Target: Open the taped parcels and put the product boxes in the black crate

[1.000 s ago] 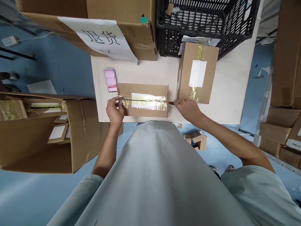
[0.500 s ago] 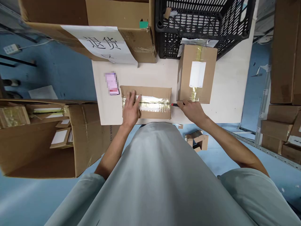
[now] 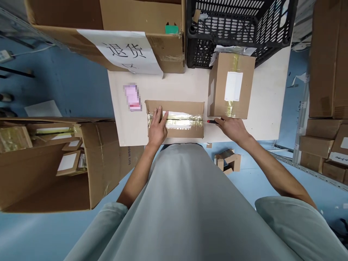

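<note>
Left hand (image 3: pixel 157 131) open, fingers laid down on left part of flat box (image 3: pixel 181 121). Right hand (image 3: pixel 233 129) closed around red-and-black cutter (image 3: pixel 212 121), its thin tip pointing at the box's right end; whether it touches is too small to tell. Flat box lies at near edge of surface (image 3: pixel 174 87), shiny tape and dark line running lengthwise. Pink item (image 3: pixel 132 98), blurred out, beyond its left end. Tall box (image 3: pixel 220 87) past its right end, in front of black crate (image 3: pixel 228 34). Large box (image 3: pixel 170 52) at far left, paper (image 3: pixel 127 54) hanging down its front.
</note>
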Action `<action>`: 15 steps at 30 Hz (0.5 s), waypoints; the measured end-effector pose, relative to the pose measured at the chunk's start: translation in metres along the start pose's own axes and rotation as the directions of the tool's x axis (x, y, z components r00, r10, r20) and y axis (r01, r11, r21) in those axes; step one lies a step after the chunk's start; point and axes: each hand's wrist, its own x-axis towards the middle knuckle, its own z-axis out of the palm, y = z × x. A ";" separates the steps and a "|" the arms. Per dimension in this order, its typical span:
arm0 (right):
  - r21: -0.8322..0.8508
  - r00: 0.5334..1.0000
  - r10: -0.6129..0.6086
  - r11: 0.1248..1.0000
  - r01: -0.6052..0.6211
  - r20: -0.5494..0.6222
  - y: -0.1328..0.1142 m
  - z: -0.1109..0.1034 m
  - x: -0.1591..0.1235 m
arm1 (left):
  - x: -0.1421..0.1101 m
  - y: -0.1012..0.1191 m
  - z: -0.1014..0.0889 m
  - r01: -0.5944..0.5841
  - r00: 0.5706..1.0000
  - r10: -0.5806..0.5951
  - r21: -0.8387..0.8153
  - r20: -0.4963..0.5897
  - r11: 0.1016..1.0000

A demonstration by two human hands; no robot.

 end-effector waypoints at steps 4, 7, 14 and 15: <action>0.178 0.984 -0.079 0.978 0.108 -0.158 -0.010 0.004 -0.010 | -0.007 -0.024 -0.019 -0.043 0.999 0.042 -0.040 -0.034 0.998; 0.347 0.925 -0.128 0.901 0.259 -0.357 -0.032 0.014 -0.009 | -0.012 -0.055 -0.038 -0.077 0.995 0.071 -0.080 -0.071 0.994; 0.631 0.817 -0.074 0.596 0.496 -0.572 -0.102 0.054 0.030 | -0.018 -0.101 -0.058 -0.072 0.991 0.051 -0.172 -0.128 0.982; 0.652 0.824 -0.039 0.591 0.476 -0.566 -0.109 0.061 0.036 | -0.019 -0.103 -0.058 -0.070 0.990 0.047 -0.181 -0.130 0.981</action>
